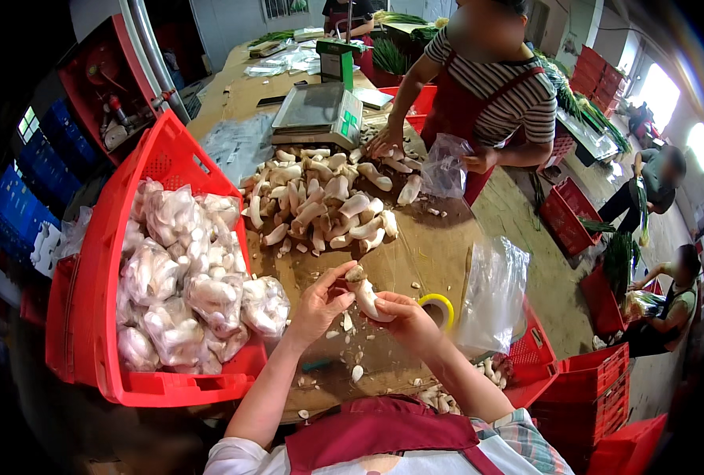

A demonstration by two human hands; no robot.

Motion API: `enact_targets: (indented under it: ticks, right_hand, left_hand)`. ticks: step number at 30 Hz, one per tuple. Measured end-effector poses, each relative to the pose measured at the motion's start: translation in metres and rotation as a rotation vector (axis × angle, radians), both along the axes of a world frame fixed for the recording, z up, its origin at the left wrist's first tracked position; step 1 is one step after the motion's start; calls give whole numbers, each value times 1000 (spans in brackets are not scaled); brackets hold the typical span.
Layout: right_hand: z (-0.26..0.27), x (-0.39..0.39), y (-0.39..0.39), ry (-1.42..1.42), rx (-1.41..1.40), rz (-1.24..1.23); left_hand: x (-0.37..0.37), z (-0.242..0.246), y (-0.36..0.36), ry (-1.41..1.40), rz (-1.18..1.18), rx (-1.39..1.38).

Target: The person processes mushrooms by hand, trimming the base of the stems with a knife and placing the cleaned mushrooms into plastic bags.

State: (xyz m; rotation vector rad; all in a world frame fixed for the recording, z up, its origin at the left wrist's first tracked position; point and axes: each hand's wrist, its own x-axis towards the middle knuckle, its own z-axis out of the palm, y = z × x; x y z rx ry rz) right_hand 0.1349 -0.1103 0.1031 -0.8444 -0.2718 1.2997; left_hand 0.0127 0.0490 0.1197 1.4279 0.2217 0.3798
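Observation:
Between my two hands is one king oyster mushroom (365, 298), held over the near part of the wooden table (411, 255). The fingers of my left hand (323, 303) pinch its brownish cap end. With thumb and fingers, my right hand (406, 316) grips the pale lower end of the stem. Trimmed mushroom scraps (358, 373) lie scattered on the tabletop below. Just beyond my hands spreads a heap of loose king oyster mushrooms (322, 202). A roll of yellow tape (441, 309) is close to my right hand.
At left, a red plastic crate (179, 383) holds several bagged mushroom portions (168, 285). A digital scale (316, 116) stands behind the heap. Across the table, a co-worker (482, 101) reaches into the mushrooms, holding a clear plastic bag (445, 166). More clear bags (494, 291) hang at the right edge.

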Motion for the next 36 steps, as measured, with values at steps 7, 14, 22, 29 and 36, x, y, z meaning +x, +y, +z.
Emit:
enact_targets:
  ticks: [7,14,22,29,36]
  right_hand:
    - [-5,-33,-10,-322,-71,-146]
    - [2,-44,-16,-426,-79,-40]
    - [-19,-40,-28,85,-59,-4]
    - [-39,-35,-31,326,9,0]
    - [-32,-39,-26,284,-25,-49]
  left_hand:
    - [-13,-13,-17,-32,-18,-115]
    - [-27,-18,-16,-44,-84,-128]
    - [-53,-52,-7,249,59,280]
    - [-114,-126,-18,736,-27,1055]
    - [-116,-140,-13,652,88,691]
